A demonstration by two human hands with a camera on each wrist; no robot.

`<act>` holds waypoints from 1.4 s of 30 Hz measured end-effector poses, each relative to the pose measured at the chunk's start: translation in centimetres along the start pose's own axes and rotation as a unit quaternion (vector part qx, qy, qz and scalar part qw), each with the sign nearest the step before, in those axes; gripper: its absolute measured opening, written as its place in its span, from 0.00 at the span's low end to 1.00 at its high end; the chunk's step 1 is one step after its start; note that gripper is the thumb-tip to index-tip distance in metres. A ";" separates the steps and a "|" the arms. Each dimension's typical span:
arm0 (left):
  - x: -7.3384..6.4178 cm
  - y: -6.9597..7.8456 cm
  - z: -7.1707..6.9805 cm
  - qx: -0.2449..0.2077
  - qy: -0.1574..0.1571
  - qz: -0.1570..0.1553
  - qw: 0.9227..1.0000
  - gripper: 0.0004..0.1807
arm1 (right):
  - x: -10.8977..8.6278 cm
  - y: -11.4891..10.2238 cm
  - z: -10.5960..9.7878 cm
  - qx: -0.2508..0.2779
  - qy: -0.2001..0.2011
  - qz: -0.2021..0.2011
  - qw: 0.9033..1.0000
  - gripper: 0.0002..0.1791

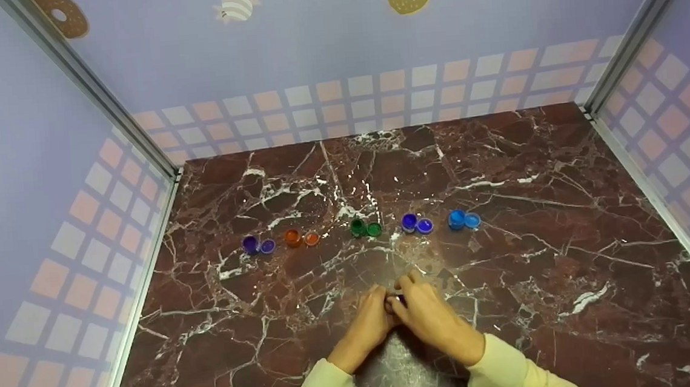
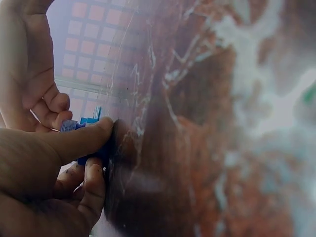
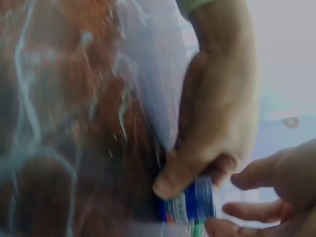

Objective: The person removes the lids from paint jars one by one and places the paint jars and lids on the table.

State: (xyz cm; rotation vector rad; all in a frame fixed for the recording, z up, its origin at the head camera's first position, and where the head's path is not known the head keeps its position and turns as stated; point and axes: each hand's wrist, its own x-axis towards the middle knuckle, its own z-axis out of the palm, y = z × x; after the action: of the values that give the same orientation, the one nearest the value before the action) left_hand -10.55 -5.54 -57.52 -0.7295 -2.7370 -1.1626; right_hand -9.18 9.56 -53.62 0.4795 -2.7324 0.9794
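Low over the front middle of the marbled table, my left hand [image 1: 371, 318] pinches a small blue paint jar [image 3: 178, 209] between thumb and fingers. The jar lies tilted on its side in the right wrist view, its printed label showing and a ribbed lid [image 3: 203, 197] at one end. My right hand [image 1: 431, 316] is close beside it, fingers spread around the lid end. One right fingertip overlaps the lid's edge, while the thumb stands apart from it. From the head view the hands mostly hide the jar.
Beyond the hands stands a row of open paint jars with lids beside them: purple [image 1: 250, 244], orange [image 1: 293, 238], green [image 1: 357, 227], dark blue [image 1: 409, 222] and light blue [image 1: 457, 219]. Patterned panels, such as the back wall [image 1: 322, 43], enclose the table [image 1: 565, 214] on three sides.
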 end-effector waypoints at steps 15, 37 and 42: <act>-0.1 0.1 -0.1 0.005 0.008 0.000 1.000 0.14 | -0.5 -0.6 0.9 -0.116 0.011 -0.042 0.992 0.16; -0.1 0.2 -0.2 -0.026 -0.016 -0.047 0.998 0.21 | 0.9 1.3 -1.8 -0.030 -0.157 -0.208 0.965 0.12; 0.1 0.3 -0.3 -0.027 -0.021 -0.048 0.998 0.24 | 1.0 1.4 -2.2 -0.066 -0.175 -0.231 0.955 0.13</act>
State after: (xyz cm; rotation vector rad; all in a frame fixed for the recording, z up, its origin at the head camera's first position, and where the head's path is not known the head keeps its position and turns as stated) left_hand -10.48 -5.52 -57.09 -0.6418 -2.8145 -1.2599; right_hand -10.50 11.77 -52.50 1.3032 -2.7416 0.6327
